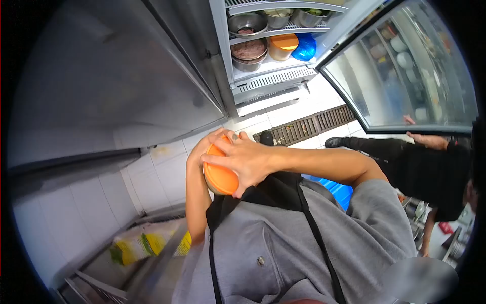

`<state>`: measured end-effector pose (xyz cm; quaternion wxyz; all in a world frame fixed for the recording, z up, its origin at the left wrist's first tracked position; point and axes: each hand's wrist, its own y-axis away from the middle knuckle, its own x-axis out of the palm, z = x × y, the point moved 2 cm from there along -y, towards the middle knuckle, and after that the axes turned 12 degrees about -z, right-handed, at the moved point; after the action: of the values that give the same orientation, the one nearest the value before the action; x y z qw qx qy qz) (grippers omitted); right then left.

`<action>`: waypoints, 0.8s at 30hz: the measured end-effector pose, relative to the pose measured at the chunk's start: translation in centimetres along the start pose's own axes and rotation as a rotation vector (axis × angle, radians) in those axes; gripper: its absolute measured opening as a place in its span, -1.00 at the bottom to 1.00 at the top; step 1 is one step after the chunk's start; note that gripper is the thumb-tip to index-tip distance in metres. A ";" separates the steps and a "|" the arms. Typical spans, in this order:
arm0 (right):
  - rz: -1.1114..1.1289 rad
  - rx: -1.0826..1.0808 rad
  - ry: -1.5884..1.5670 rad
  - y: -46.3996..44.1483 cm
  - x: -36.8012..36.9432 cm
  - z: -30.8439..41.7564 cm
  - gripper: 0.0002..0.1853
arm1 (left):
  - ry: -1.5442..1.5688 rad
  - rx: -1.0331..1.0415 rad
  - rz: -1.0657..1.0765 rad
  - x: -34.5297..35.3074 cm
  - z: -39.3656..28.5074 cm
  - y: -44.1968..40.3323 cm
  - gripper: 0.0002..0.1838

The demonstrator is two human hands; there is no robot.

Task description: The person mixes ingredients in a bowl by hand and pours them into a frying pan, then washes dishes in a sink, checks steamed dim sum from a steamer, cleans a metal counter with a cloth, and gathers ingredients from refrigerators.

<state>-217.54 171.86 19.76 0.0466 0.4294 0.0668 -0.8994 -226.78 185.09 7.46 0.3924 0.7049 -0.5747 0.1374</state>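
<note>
A round tub with an orange lid (221, 175) is between my two hands, close in front of my chest and tilted. My right hand (246, 159) lies across the lid, with its fingers and thumb gripping over the rim. On the far left side, my left hand (198, 148) wraps round the tub; some of its fingers are hidden behind the lid and my right hand. Only a sliver of the tub's pale wall shows below the lid, and its contents are hidden.
Ahead, an open fridge (273, 78) holds metal bowls (249, 53), another orange-lidded tub (283, 46) and a blue bag (305, 48). Its glass door (400, 76) swings right, beside a person in black (425, 172). A floor drain grate (314, 124) crosses the tiles. Left stands a steel cabinet (116, 76).
</note>
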 end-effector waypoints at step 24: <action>0.038 -0.373 -0.222 -1.8 -7.3 -11.0 -0.39 | -0.397 0.113 0.031 0.0 0.4 -13.4 -0.60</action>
<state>-204.79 175.59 18.75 0.1493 0.3128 0.2185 -0.9122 -214.58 185.23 1.93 0.2292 0.7302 -0.6427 0.0339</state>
